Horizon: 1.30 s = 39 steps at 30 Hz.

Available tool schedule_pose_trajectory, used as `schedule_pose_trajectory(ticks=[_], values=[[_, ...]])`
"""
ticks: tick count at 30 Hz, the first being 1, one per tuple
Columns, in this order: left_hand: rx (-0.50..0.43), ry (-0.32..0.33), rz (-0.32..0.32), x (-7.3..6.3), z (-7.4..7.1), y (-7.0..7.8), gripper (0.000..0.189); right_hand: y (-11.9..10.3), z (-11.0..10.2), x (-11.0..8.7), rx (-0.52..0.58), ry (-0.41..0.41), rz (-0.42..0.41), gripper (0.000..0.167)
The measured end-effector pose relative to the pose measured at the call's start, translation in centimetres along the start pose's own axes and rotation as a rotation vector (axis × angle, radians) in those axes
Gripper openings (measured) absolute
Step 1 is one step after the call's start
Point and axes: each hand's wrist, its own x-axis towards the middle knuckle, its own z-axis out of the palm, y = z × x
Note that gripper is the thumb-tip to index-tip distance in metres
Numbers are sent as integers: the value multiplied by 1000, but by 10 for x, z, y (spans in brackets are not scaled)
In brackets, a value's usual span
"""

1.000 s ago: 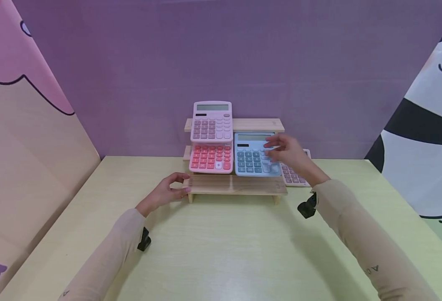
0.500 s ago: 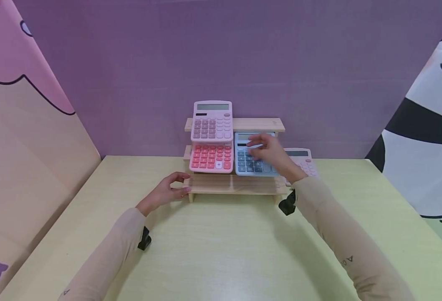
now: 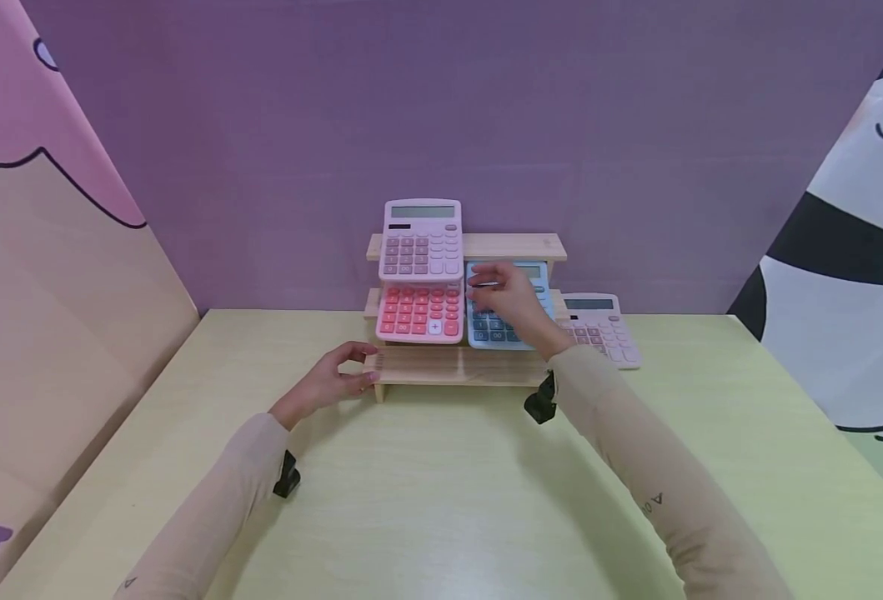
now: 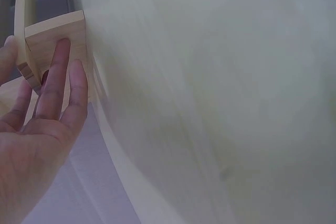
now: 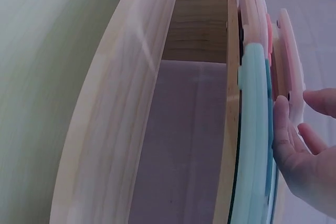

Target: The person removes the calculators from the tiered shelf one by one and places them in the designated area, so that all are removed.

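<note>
A tiered wooden rack [image 3: 456,365] stands on the table with calculators leaning on its steps. My left hand [image 3: 328,382] holds the left end of the lowest board; in the left wrist view its fingers [image 4: 55,85] reach to the rack's side piece. My right hand [image 3: 514,302] hovers over the upper part of the blue calculator [image 3: 492,333], covering its display and some keys. Its fingers are loosely bent, holding nothing. Left of the blue one sits a pink calculator [image 3: 420,315] with red keys. Above that stands a pale pink calculator [image 3: 422,225] on the top step.
Another pale pink calculator [image 3: 612,329] sits right of the rack, partly behind my right forearm. The top board's right part [image 3: 516,247] is bare wood. A purple backdrop [image 3: 298,150] rises behind the table [image 3: 411,492].
My right hand has moved left across the blue calculator, from its right edge to its upper left, uncovering the calculator at the right. My left hand stays on the rack's end.
</note>
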Motion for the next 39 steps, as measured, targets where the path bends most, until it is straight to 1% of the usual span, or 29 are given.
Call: schedule_pose_trajectory(ticks=[2, 6, 7, 9, 12, 15, 23, 27, 30, 32, 39], values=[[2, 0, 2, 3, -1, -5, 50, -1, 4, 2, 20, 24, 12, 43], [0, -6, 8, 4, -1, -8, 51, 0, 9, 6, 76, 53, 31, 44], [0, -3, 11, 6, -2, -12, 51, 0, 10, 7, 92, 58, 36, 44], [-1, -2, 17, 5, -2, -13, 52, 0, 12, 8, 110, 70, 54, 45], [-2, 0, 16, 5, -2, -13, 53, -3, 14, 9, 133, 84, 92, 45], [2, 2, 11, 4, -2, -13, 53, -4, 16, 10, 166, 85, 111, 47], [5, 2, 6, 6, -2, -14, 52, -7, 20, 14, 259, 82, 124, 50], [3, -7, 1, 3, -2, -8, 52, -8, 23, 17, 314, 81, 132, 51], [-3, -12, -1, 0, -1, -2, 52, -9, 25, 17, 360, 93, 148, 50], [-5, -13, 0, 0, -1, 0, 52, -10, 26, 18, 396, 102, 159, 49], [0, 1, 7, 5, 0, -9, 51, -11, 27, 18, 463, 127, 185, 45]])
